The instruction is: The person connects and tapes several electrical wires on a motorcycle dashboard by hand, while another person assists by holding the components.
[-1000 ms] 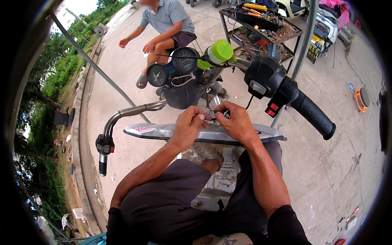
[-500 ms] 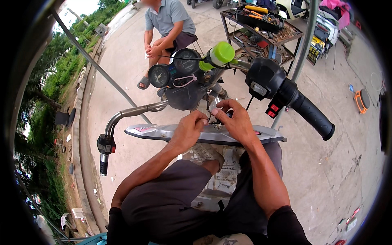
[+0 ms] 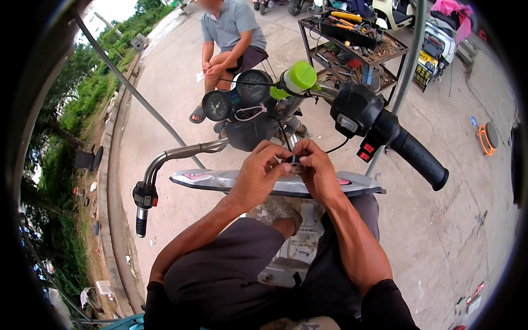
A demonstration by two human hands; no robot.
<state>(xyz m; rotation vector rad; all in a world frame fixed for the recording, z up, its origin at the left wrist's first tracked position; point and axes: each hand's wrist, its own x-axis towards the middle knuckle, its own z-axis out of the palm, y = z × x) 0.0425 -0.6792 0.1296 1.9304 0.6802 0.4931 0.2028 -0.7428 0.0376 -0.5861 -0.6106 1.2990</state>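
Both hands meet at the centreline of the vehicle: left hand (image 3: 257, 171) with thumb and fingers closed toward the middle, right hand (image 3: 318, 169) opposite and just beside it, the two jointly pinching one small dark part (image 3: 295, 159) between the fingertips. Concrete ground (image 3: 440, 231) extends beneath and around the work position. Beyond the front end, a shelved metal tool stand (image 3: 355, 41) carries loose tools and small parts on two levels; to its left, a seated person (image 3: 228, 27) in a grey shirt holds both hands together. Handlebar (image 3: 184, 149) spans the forward area, its bare tube curving down on the left. Silver panel (image 3: 214, 179) lies crosswise below the hands, over the operator's dark trousers (image 3: 220, 258). Black grip (image 3: 421, 154) is fitted at the right handlebar end, inboard of it a switch block (image 3: 364, 151) with red buttons. Green container (image 3: 300, 77) is strapped near the bar; to its left sit a larger round gauge (image 3: 253, 86) and a smaller round gauge (image 3: 217, 105). Thin black cable (image 3: 284, 130) descends toward the fingertips. Small dark part is located above the panel; its exact type cannot be determined, being partly covered by the fingers.
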